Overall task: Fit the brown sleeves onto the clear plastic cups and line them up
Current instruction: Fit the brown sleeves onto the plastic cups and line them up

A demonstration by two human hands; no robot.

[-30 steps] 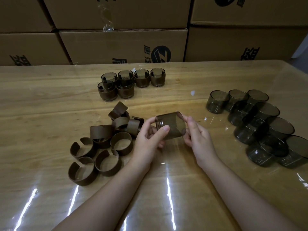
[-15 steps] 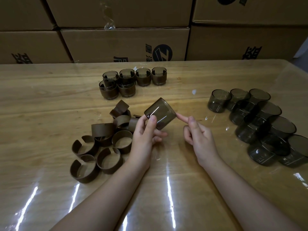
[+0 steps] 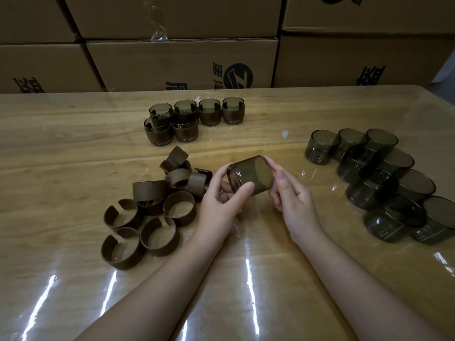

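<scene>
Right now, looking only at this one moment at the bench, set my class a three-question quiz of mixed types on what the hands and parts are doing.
1. True or false: the cup held between the left hand and right hand stands upright on the table.
2. How many sleeved cups stand at the far side?
3. Multiple choice: the loose brown sleeves lie A) left of the hands, B) right of them, C) on the cardboard boxes.

Key: 1 false, it is tilted on its side in the air; 2 six; 3 A.
</scene>
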